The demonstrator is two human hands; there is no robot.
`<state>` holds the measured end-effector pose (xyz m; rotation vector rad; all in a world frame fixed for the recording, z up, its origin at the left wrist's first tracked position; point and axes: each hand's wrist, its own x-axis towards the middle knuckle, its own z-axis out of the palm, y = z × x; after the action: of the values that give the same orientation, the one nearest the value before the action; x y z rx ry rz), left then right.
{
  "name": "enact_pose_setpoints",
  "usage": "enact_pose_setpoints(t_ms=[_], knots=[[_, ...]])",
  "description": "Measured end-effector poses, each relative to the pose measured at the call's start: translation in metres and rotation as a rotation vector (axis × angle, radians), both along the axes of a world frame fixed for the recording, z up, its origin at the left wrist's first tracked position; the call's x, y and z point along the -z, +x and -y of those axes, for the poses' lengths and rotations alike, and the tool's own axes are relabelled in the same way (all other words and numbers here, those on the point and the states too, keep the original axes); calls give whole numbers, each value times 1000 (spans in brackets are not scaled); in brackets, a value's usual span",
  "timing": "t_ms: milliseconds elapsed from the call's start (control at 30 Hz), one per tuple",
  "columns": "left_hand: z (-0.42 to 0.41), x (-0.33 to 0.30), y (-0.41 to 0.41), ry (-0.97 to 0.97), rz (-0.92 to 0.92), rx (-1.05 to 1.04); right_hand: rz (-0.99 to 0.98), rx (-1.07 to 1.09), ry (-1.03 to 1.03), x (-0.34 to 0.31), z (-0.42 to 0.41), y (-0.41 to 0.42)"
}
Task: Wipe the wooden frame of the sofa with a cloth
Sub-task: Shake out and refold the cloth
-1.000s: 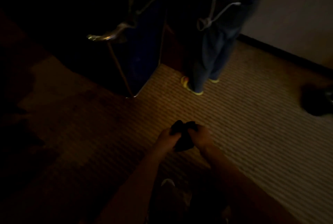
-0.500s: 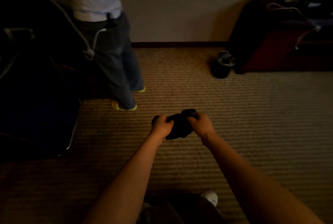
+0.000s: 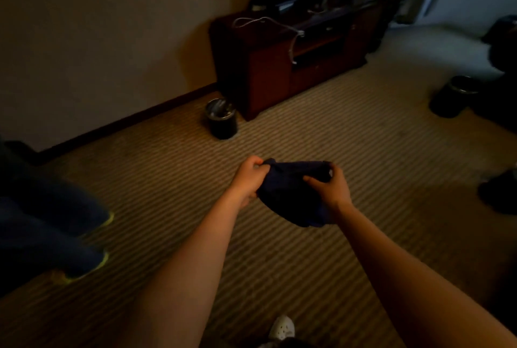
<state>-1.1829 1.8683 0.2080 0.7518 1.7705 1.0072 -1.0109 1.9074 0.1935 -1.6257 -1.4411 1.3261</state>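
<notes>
Wiping not started, judging by this view: left hand [image 3: 247,180] and right hand [image 3: 330,188] both pinch the bunched dark navy fabric cloth [image 3: 291,194] in mid-air over the striped beige carpet [image 3: 363,152], no sofa frame in view.

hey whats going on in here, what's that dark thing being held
A person stands on the striped carpet and holds a dark cloth in front of them. The left hand grips one end and the right hand grips the other. No sofa is in view, so no wiping has begun. A small black bin stands beside a dark wooden cabinet by the wall.
</notes>
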Motion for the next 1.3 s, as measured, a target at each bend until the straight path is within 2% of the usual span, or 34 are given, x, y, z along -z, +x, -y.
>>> enact_pose_setpoints(t_ms=[100,200,333,433,467,533,633,667,733,800,933,1033,1100,1167,1233,1300], knots=[[-46,-16,35,84,22,133,-29,143,15,-8,-39,38],[-83,-27,60,4,136,339,-4,279,20,-15,-77,68],[-140,-37,88,-183,-58,744,-75,387,77,-27,-122,104],[-191,-41,114,-117,-266,873,-199,448,91,-35,-156,123],[-209,-44,123,-86,-273,889,-234,467,101,-36,-170,129],[-247,-51,142,-27,-134,899,-305,528,128,-40,-202,141],[-313,-61,168,29,249,840,-397,633,117,-38,-252,161],[-337,-65,175,26,361,805,-385,653,99,-37,-267,168],[-387,-73,186,-5,428,779,-275,661,64,-36,-299,182],[-434,-79,195,-35,349,871,-178,606,63,-41,-333,190],[-513,-90,212,13,172,1267,-41,412,156,-63,-399,193],[-559,-99,218,59,55,1343,-30,318,60,-70,-435,190],[-586,-100,218,67,50,1357,-77,369,-11,-68,-456,194],[-611,-101,218,62,-2,1431,-208,523,-8,-68,-477,199],[-633,-99,222,63,-198,1510,-315,655,25,-70,-500,207],[-655,-91,228,55,-342,1540,-262,689,65,-71,-530,218]])
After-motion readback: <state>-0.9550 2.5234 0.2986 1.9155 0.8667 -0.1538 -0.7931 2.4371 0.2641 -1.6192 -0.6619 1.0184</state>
